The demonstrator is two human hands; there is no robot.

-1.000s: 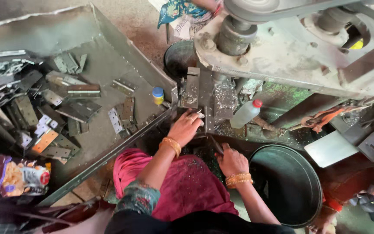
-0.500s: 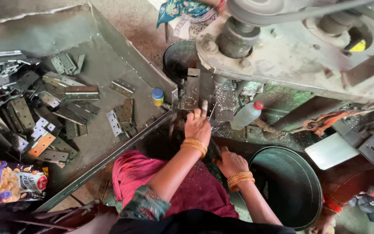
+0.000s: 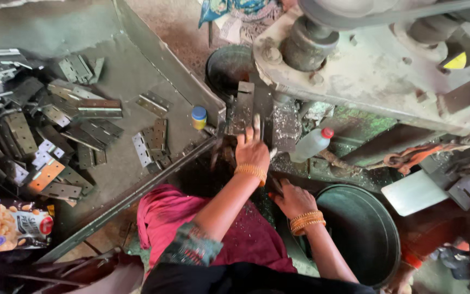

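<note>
Pinching a dark tool in our right hand, we are feeding a metal piece under the press with left hand fingers extended; alignment comes next.

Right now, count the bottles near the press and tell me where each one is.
2. A clear plastic bottle with a red cap lies tilted beside the left hand; a small yellow blue-capped bottle stands in the tray corner. Others may be hidden.

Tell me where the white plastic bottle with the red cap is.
In the head view, the plastic bottle lies tilted right of centre, just right of the left hand, under the grey press machine.
</note>
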